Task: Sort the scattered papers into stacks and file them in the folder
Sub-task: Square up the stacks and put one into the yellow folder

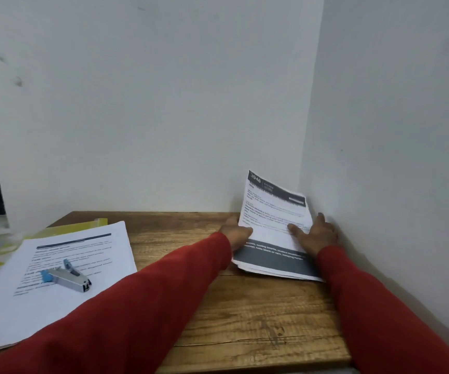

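While both red-sleeved arms reach toward two o'clock, the left hand (235, 234) holds the left edge of a thin sheaf of white printed sheets with dark grey header and footer bands (272, 225), thumb on top. The right hand (316, 234) lies flat on the sheaf's right side, fingers straight. It leans half-raised in the wall corner at the far right of the brown wooden bench (245, 314).

At nine o'clock a second white printed stack (56, 265) lies under a silver and blue stapler (67, 276), over what looks like a yellow plastic folder (88, 225), mostly hidden.

Squaring this stack seems the step in hand; next both hands must carry it leftward to the folder without fanning the sheets.
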`<state>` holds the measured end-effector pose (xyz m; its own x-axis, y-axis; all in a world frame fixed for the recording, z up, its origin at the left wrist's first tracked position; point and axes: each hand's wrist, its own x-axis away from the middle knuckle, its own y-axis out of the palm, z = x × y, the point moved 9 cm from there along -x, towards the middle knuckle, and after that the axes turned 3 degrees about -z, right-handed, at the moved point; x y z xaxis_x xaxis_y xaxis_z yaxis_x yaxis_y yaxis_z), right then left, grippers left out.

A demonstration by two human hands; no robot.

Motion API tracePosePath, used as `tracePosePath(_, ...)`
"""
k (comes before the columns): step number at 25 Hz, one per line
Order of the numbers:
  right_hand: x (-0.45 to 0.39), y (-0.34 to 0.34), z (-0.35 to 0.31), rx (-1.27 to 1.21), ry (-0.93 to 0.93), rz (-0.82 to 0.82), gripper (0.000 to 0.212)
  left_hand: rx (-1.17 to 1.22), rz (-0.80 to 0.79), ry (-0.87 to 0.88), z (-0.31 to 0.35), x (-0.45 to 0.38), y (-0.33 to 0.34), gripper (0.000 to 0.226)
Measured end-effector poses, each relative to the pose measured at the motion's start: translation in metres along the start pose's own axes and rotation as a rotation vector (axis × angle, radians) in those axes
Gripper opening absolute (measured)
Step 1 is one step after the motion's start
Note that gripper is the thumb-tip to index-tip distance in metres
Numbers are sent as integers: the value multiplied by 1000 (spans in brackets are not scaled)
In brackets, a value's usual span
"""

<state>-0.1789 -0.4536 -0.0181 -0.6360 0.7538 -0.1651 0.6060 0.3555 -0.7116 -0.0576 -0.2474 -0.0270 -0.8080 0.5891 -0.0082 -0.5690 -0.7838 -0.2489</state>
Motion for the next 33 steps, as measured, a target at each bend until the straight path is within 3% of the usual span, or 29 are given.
tracePosePath(1, 1, -1, -3, -207, -8, -6, 96, -8, 28, 41, 5, 9, -19, 35)
tracePosePath(3, 11, 13, -24, -639, -41, -133, 75, 12, 82, 123, 14, 26, -64, 30)
tracePosePath(6, 35, 42, -85, -836, -238, -323, 40, -30, 145, 236, 24, 47, -122, 24)
tracePosePath(12, 76, 43, -191, -835, -624, -251, 39, -108, 372, 428, 32, 78, -195, 30)
tracePosePath(18, 73, 63, -182, -830, -616, -262, 33, -123, 422, 566, 13, 79, -190, 33)
tracePosePath(22, 61, 59, -179, -805, -604, -157, 32, -201, 497, 635, 25, 80, -186, 30)
tracePosePath(31, 59, 90, -172, -694, -538, -296, 35, -271, 476, 577, 22, 82, -174, 17)
tracePosePath(33, 62, 83, -175, -651, -549, -246, 48, -275, 484, 578, 22, 83, -172, 11)
